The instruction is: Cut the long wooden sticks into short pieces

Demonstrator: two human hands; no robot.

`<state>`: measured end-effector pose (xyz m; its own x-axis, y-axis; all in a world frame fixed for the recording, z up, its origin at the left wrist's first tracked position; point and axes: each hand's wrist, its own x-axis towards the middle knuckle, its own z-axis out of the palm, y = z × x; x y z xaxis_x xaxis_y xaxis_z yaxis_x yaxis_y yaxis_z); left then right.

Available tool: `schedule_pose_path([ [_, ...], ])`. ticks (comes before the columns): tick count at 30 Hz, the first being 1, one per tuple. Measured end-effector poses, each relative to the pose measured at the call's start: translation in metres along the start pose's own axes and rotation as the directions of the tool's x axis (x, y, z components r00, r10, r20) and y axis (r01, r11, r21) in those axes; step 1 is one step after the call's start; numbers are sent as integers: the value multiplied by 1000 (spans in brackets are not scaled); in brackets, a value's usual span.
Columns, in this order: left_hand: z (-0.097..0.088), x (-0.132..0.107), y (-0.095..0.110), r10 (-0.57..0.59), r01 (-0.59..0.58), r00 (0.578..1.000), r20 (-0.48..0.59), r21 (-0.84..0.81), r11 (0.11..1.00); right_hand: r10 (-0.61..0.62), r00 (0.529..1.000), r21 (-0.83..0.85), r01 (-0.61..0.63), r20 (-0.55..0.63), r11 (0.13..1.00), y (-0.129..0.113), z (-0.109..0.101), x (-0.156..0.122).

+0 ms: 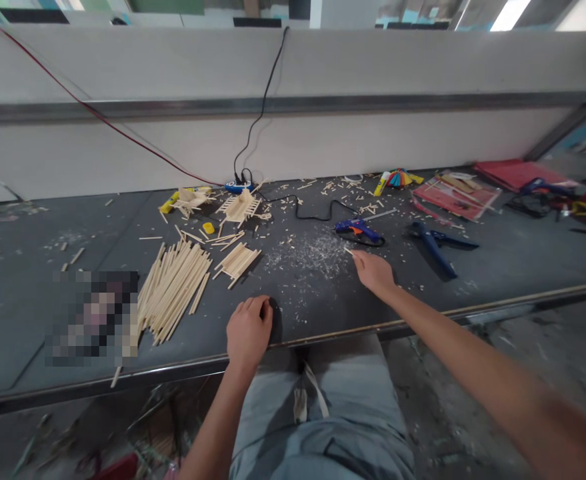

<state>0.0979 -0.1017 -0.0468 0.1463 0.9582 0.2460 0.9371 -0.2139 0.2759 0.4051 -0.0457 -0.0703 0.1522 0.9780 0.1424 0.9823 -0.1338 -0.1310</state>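
My right hand (pixel 374 272) is closed in a pinch on a short thin wooden stick (pixel 348 251), whose pale tip pokes out past the fingertips. It is just in front of a blue hot glue gun (pixel 357 231) lying on its side. My left hand (pixel 249 331) rests at the table's front edge with its fingers curled in, and nothing shows in it. Beyond it lies a small flat frame of wooden sticks (pixel 237 262). A large pile of wooden sticks (pixel 175 290) spreads to its left.
Two stick-built models (pixel 241 207) stand near a blue power strip (pixel 239 187). White scraps (pixel 317 255) litter the dark table (pixel 317 307). To the right lie a blue-handled cutter (pixel 435 250) and a red packet (pixel 455 197). A blurred-out object (pixel 93 320) lies at left.
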Motion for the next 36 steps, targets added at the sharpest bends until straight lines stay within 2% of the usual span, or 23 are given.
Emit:
schedule_pose_path([
  [7, 0, -1, -1, 1, -1, 1000, 1, -25, 1000, 40, 999, 24, -40, 7, 999, -4, -3, 0],
  [13, -1, -1, -1, 10, -10, 1000, 17, -20, 1000, 167, 985, 80, -163, -42, 983, -7, -3, -5],
  [19, -1, -2, -1, -2, 3, 1000, 9, -30, 1000, 162, 985, 117, -155, -51, 981, -5, -1, -8],
  [28, -2, -1, -1, 1, 0, 1000, 10, -30, 1000, 101, 993, 132, -92, -65, 987, -2, 1, -9],
  [36, -1, 0, 0, -7, 8, 1000, 7, -25, 1000, -87, 994, 103, 94, -70, 990, 5, 3, -7],
])
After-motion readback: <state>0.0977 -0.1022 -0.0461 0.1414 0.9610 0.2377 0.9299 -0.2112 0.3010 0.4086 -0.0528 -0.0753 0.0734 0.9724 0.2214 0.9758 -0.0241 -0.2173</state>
